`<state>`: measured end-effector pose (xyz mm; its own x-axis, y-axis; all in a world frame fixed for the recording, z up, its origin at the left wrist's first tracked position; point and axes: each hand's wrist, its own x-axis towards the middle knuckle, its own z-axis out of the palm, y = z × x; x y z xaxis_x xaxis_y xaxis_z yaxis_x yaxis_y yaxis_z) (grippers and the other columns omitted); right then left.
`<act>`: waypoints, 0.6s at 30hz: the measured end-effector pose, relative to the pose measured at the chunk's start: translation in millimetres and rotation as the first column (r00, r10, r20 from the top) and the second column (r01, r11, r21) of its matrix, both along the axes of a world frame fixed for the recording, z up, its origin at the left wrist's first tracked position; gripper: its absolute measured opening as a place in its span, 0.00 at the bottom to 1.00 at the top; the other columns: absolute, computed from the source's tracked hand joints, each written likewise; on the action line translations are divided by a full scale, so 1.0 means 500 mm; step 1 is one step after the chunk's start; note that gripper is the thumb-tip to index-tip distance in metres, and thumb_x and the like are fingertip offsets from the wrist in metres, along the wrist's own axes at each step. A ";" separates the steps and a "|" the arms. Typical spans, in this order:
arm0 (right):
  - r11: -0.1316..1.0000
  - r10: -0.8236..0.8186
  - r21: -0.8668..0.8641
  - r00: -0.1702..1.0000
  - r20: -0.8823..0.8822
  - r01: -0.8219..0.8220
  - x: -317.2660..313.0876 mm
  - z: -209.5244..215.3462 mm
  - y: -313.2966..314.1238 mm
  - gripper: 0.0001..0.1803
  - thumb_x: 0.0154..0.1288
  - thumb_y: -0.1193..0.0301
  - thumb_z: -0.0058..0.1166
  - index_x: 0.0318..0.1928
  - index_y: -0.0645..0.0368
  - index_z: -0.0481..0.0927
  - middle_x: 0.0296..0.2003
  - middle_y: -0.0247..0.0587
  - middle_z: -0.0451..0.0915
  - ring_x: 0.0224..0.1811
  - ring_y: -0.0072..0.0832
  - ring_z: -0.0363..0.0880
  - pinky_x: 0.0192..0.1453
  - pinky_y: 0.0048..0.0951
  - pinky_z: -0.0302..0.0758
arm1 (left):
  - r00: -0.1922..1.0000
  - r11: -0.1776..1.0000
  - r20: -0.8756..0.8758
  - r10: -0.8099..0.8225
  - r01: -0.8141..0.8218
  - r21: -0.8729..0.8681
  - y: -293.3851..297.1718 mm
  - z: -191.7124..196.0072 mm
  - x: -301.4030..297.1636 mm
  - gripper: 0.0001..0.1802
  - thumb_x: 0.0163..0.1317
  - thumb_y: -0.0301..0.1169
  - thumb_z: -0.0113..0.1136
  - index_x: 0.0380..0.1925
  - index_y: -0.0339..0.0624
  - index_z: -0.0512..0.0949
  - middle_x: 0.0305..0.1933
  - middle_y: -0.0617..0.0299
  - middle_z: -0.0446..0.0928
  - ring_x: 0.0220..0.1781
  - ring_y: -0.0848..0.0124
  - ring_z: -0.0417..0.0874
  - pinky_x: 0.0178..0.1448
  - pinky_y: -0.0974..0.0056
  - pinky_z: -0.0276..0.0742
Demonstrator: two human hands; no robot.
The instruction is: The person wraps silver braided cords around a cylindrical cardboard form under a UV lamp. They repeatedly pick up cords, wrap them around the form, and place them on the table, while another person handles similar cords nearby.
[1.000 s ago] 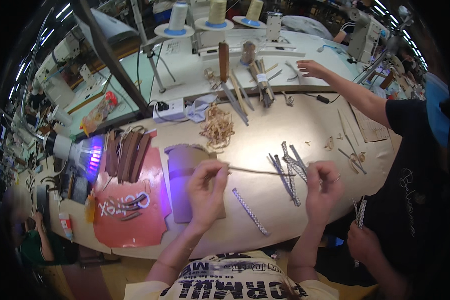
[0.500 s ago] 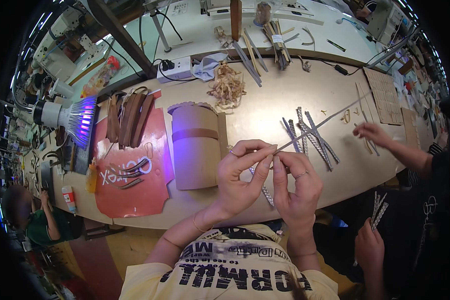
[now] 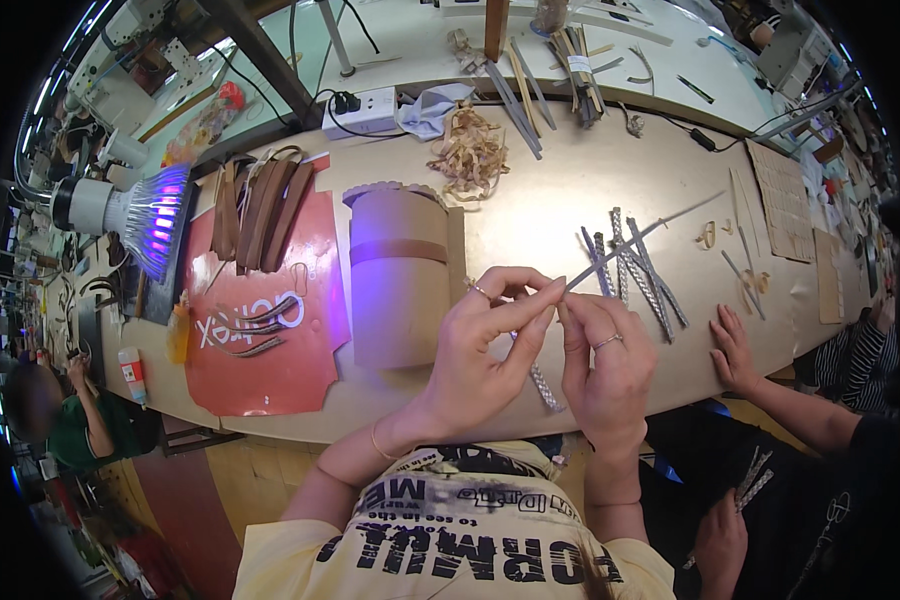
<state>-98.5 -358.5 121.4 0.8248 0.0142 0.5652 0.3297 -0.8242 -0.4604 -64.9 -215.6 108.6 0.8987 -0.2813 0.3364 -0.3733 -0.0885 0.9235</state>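
Note:
My left hand and my right hand meet above the front of the workbench, both pinching the near end of a long thin pale strip that slants up to the right. Just beyond my right hand lies a fan of several grey woven strips. One more woven strip lies on the bench under my hands. A tan cardboard roll with a brown band sits left of my left hand.
A red sheet holds brown leather strips. A lamp with violet light is at left. A curl pile of shavings and tool bundles lie behind. Another person's hand rests on the bench at right.
My hands have come from wide apart to together at the strip's near end, closer to my body. The other person's hand has moved from the far bench to the near right edge.

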 end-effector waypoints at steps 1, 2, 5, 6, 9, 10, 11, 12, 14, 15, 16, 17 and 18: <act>1.000 0.004 -0.013 1.000 0.007 -0.004 0.001 -0.001 0.000 0.13 0.55 0.80 0.63 0.42 0.61 0.81 0.34 0.41 0.81 0.29 0.36 0.77 0.33 0.34 0.73 | 1.000 1.000 -0.002 -0.005 0.005 -0.008 0.000 -0.001 0.002 0.17 0.60 0.18 0.58 0.50 0.38 0.82 0.45 0.55 0.78 0.39 0.68 0.80 0.42 0.67 0.75; 1.000 0.005 -0.026 1.000 0.007 -0.004 0.002 -0.001 0.000 0.13 0.55 0.81 0.63 0.42 0.61 0.81 0.34 0.41 0.81 0.29 0.36 0.77 0.33 0.34 0.73 | 1.000 1.000 -0.012 -0.007 0.007 -0.014 0.001 -0.002 0.004 0.17 0.60 0.18 0.58 0.50 0.38 0.82 0.45 0.55 0.78 0.40 0.68 0.80 0.42 0.67 0.75; 0.999 0.000 -0.054 1.000 -0.001 0.000 0.003 -0.001 -0.001 0.14 0.54 0.80 0.63 0.43 0.61 0.81 0.34 0.41 0.81 0.29 0.37 0.77 0.34 0.34 0.73 | 0.999 1.000 -0.031 -0.013 0.012 -0.013 0.001 -0.003 0.005 0.16 0.61 0.19 0.58 0.49 0.38 0.83 0.45 0.55 0.78 0.40 0.68 0.80 0.42 0.67 0.75; 0.999 0.007 -0.054 1.000 -0.008 -0.007 0.003 -0.001 -0.001 0.14 0.54 0.81 0.63 0.43 0.62 0.80 0.34 0.41 0.81 0.30 0.37 0.77 0.34 0.34 0.73 | 1.000 1.000 -0.028 -0.011 0.011 -0.004 0.001 -0.003 0.005 0.16 0.60 0.19 0.58 0.49 0.38 0.83 0.44 0.55 0.78 0.40 0.68 0.80 0.42 0.67 0.75; 0.998 0.024 -0.052 0.999 -0.025 -0.025 0.005 -0.002 -0.002 0.14 0.55 0.81 0.62 0.44 0.63 0.80 0.35 0.42 0.80 0.30 0.38 0.77 0.35 0.35 0.73 | 1.000 1.000 -0.015 -0.001 0.001 0.019 0.001 -0.003 0.008 0.16 0.60 0.19 0.59 0.49 0.38 0.83 0.44 0.55 0.79 0.39 0.67 0.80 0.42 0.66 0.75; 0.998 0.026 -0.049 0.999 -0.028 -0.027 0.006 -0.004 -0.002 0.14 0.55 0.81 0.62 0.44 0.63 0.79 0.35 0.43 0.80 0.30 0.39 0.77 0.35 0.35 0.73 | 1.000 1.000 -0.009 0.002 -0.002 0.022 0.000 -0.003 0.009 0.16 0.60 0.19 0.60 0.48 0.37 0.83 0.43 0.55 0.79 0.38 0.67 0.80 0.42 0.66 0.75; 0.999 0.028 -0.043 0.999 -0.036 -0.029 0.007 -0.005 -0.001 0.14 0.56 0.81 0.61 0.44 0.63 0.79 0.35 0.43 0.80 0.30 0.39 0.77 0.35 0.35 0.73 | 1.000 1.000 -0.008 0.004 -0.004 0.026 0.000 -0.004 0.011 0.16 0.59 0.19 0.60 0.48 0.37 0.83 0.43 0.54 0.79 0.37 0.67 0.80 0.41 0.66 0.75; 0.999 0.029 -0.033 0.999 -0.039 -0.030 0.008 -0.007 -0.001 0.12 0.57 0.81 0.60 0.43 0.64 0.79 0.35 0.44 0.80 0.30 0.39 0.76 0.34 0.35 0.73 | 0.999 0.998 0.034 0.012 -0.014 0.066 0.000 -0.005 0.013 0.16 0.59 0.19 0.61 0.48 0.37 0.83 0.43 0.55 0.79 0.37 0.67 0.80 0.41 0.65 0.75; 1.000 0.030 -0.004 0.998 -0.060 -0.030 0.010 -0.010 -0.002 0.10 0.59 0.83 0.58 0.42 0.65 0.78 0.34 0.45 0.81 0.30 0.40 0.76 0.33 0.35 0.71 | 0.994 0.989 0.105 0.022 -0.038 0.145 0.001 -0.006 0.016 0.16 0.57 0.19 0.62 0.47 0.37 0.83 0.43 0.56 0.79 0.35 0.66 0.80 0.39 0.64 0.75; 0.999 0.032 -0.008 0.997 -0.074 -0.032 0.011 -0.011 -0.002 0.10 0.59 0.82 0.58 0.43 0.65 0.78 0.35 0.45 0.80 0.31 0.40 0.76 0.34 0.36 0.72 | 0.990 0.983 0.138 0.025 -0.050 0.179 0.001 -0.007 0.018 0.16 0.56 0.19 0.62 0.46 0.38 0.83 0.42 0.56 0.79 0.35 0.66 0.79 0.39 0.63 0.75; 0.999 0.033 -0.010 0.995 -0.096 -0.034 0.013 -0.012 -0.003 0.11 0.59 0.82 0.58 0.43 0.64 0.78 0.35 0.44 0.80 0.31 0.41 0.76 0.36 0.36 0.72 | 0.985 0.976 0.169 0.029 -0.065 0.209 0.001 -0.009 0.020 0.16 0.56 0.19 0.62 0.46 0.38 0.83 0.42 0.57 0.79 0.35 0.65 0.79 0.38 0.63 0.75; 0.999 0.034 -0.012 0.992 -0.118 -0.035 0.013 -0.013 -0.004 0.11 0.59 0.81 0.58 0.43 0.64 0.79 0.35 0.44 0.80 0.32 0.41 0.76 0.37 0.36 0.73 | 0.979 0.968 0.201 0.032 -0.080 0.239 0.000 -0.010 0.021 0.17 0.55 0.19 0.63 0.46 0.38 0.83 0.42 0.58 0.78 0.34 0.65 0.79 0.38 0.62 0.75; 0.999 0.034 -0.010 0.991 -0.126 -0.035 0.015 -0.013 -0.005 0.11 0.59 0.81 0.58 0.43 0.64 0.79 0.35 0.44 0.80 0.32 0.41 0.77 0.38 0.36 0.73 | 0.977 0.965 0.208 0.037 -0.089 0.249 0.000 -0.011 0.022 0.17 0.55 0.19 0.63 0.46 0.39 0.83 0.42 0.58 0.78 0.34 0.65 0.79 0.38 0.62 0.75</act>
<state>-91.2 -360.9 115.0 0.8881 0.0504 0.4568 0.2984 -0.8192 -0.4897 -53.9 -215.8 103.4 0.8391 -0.3264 0.4352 -0.5339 -0.3404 0.7740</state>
